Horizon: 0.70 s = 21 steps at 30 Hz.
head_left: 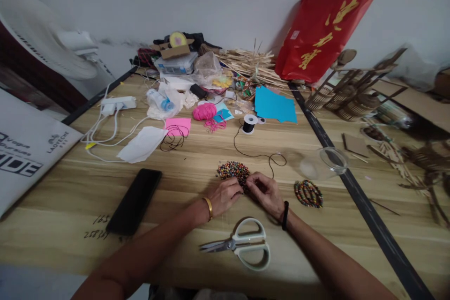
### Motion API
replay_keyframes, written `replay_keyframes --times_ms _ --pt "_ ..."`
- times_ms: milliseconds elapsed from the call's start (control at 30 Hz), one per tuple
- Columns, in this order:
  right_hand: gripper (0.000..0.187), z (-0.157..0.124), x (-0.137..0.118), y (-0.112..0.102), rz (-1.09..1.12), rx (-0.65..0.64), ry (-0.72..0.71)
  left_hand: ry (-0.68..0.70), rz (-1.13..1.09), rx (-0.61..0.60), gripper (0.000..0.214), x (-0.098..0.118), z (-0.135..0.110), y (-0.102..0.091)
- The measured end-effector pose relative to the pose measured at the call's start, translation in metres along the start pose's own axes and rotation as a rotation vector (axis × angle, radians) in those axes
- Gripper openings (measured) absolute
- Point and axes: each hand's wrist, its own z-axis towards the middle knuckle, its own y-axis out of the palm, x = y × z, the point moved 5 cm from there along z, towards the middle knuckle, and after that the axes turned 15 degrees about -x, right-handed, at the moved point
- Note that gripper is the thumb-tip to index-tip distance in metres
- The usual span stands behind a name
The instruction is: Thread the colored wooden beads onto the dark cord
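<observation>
My left hand (pixel 225 195) and my right hand (pixel 265 191) meet at the near edge of a heap of small coloured beads (pixel 232 169) on the wooden table (pixel 197 159). Both hands have their fingers pinched together over the beads; what sits in the fingertips is too small to make out. A thin black cord (pixel 258 155) runs from my right hand's fingers up to a spool of black thread (pixel 249 123). A finished beaded bracelet (pixel 308 193) lies just right of my right hand. White-handled scissors (pixel 242 245) lie shut in front of my wrists.
A black phone (pixel 134 200) lies at the near left. A clear plastic cup (pixel 321 163) lies on its side to the right. Farther back are a pink yarn ball (pixel 204 111), blue paper (pixel 274 104), a white mask (pixel 142 144), a power strip (pixel 117 102), sticks and a red bag (pixel 325 26).
</observation>
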Motion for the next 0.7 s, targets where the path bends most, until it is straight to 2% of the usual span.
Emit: replay_keyframes --times_ms 233,433,533,700 --pt "0.024 0.000 0.001 0.000 -0.017 -0.002 -0.005 -0.030 0.076 -0.022 0.014 -0.001 0.001 0.003" --pt "0.021 -0.001 0.002 0.000 0.022 -0.015 0.028 -0.012 0.018 0.010 0.012 -0.003 -0.001 0.000" --pt "0.022 -0.001 0.002 0.000 0.032 -0.018 0.030 -0.018 -0.119 0.077 0.009 -0.008 -0.004 -0.005" --pt "0.021 -0.001 -0.001 0.000 -0.012 -0.025 0.003 -0.119 -0.546 0.174 0.006 -0.026 -0.005 -0.012"
